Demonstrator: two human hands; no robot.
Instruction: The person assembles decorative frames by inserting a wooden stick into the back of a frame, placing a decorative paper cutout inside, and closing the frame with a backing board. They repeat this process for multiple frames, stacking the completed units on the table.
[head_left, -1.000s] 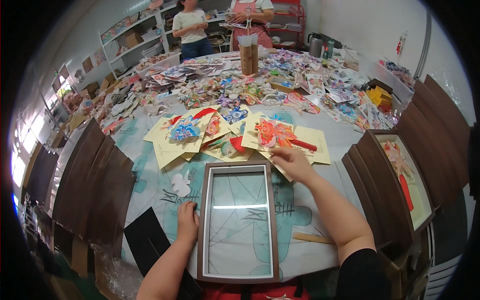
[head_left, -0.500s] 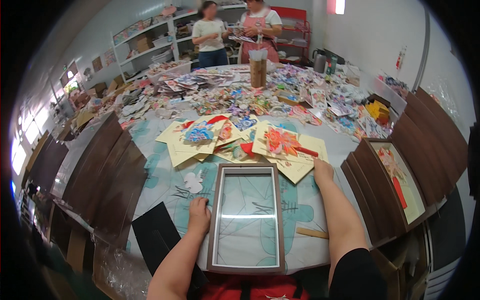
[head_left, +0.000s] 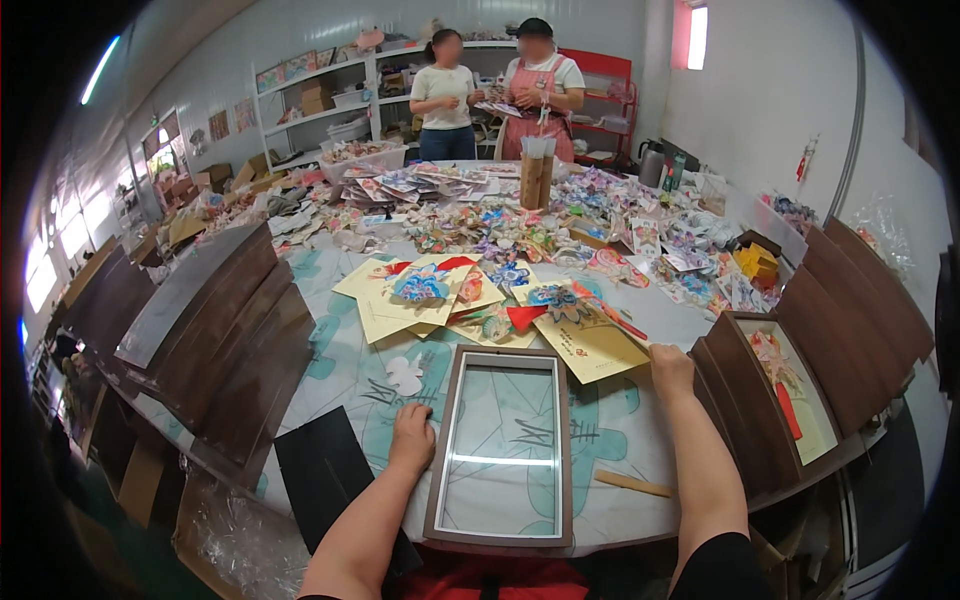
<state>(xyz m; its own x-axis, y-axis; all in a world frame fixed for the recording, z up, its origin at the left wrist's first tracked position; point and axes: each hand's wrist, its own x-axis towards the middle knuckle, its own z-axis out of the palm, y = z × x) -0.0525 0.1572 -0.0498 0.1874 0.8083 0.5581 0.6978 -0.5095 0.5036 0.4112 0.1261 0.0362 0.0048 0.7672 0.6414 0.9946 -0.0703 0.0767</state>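
A brown picture frame (head_left: 565, 450) with a white inner edge lies in front of me, the tablecloth's pattern showing through its opening. My left hand (head_left: 411, 440) rests on the table beside the frame's left side, fingers lying down and holding nothing visible. Beyond the frame's far right corner, my right hand (head_left: 671, 370) is closed at the right corner of a pale yellow card (head_left: 592, 350), which looks tilted. A blue paper flower (head_left: 556, 297) and a red strip show at the card's far side. More yellow cards (head_left: 385, 318) with paper flowers overlap to its left.
A black board (head_left: 325, 480), a white paper cutout (head_left: 404, 375) and a wooden strip (head_left: 633, 484) lie around the frame. Brown frames stand stacked at left (head_left: 220, 350) and right (head_left: 850, 300). Paper pieces (head_left: 480, 225) heap across the back; two people stand behind.
My right hand has tilted the yellow card, so its orange flower no longer faces up and a blue flower shows. My left hand stays beside the frame. The view has shifted slightly.
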